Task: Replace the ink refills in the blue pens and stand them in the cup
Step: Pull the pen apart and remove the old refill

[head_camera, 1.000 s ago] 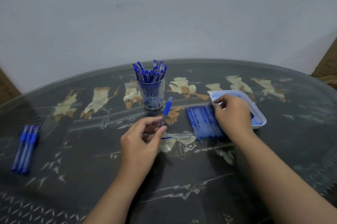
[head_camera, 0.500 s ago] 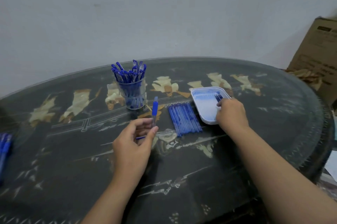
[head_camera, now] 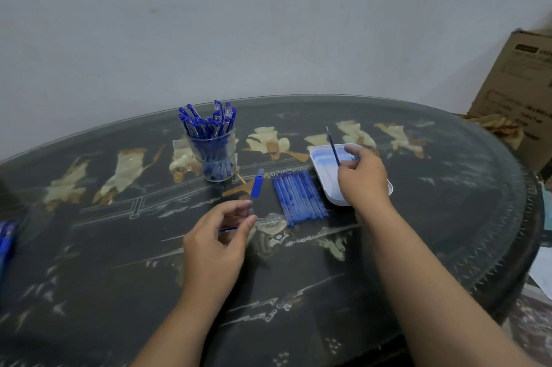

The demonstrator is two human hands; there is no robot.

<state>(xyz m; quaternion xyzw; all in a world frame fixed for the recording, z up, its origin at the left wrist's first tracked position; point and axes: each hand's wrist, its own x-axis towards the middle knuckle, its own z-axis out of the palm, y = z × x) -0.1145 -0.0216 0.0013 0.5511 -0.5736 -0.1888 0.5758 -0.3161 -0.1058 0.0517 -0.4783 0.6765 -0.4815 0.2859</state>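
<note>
Inspector: Right hand (head_camera: 363, 178) has come up off the white tray (head_camera: 327, 187) since half a second ago. It now pinches one blue refill (head_camera: 332, 144) between thumb and fingertips, with the tip pointing up and away above the tray's far end.

Clerk: And the other hand?

Inspector: Left hand (head_camera: 215, 236) is unchanged in posture. Fingers and thumb curl round the clear barrel of a blue pen (head_camera: 257, 187), its blue end pointing away towards the cup (head_camera: 215, 157). A thin blue rod (head_camera: 228, 228) shows under the fingers; whether it belongs to that pen I cannot tell.

Clerk: Position of the stock?

Inspector: Cup stands beyond the left hand, apart from it, and is packed with upright capped pens (head_camera: 206, 123). A row of loose refills (head_camera: 298, 198) lies flat on the table (head_camera: 119, 262) between the two hands, just beside the tray. Spare pens (head_camera: 5, 236) lie at the left edge, well apart from both hands.

Clerk: Any markings?

Inspector: Cardboard box (head_camera: 519, 89) at far right carries dark printed lines and a small label block, blurred and not legible. Any print on the pens is too small to tell.
</note>
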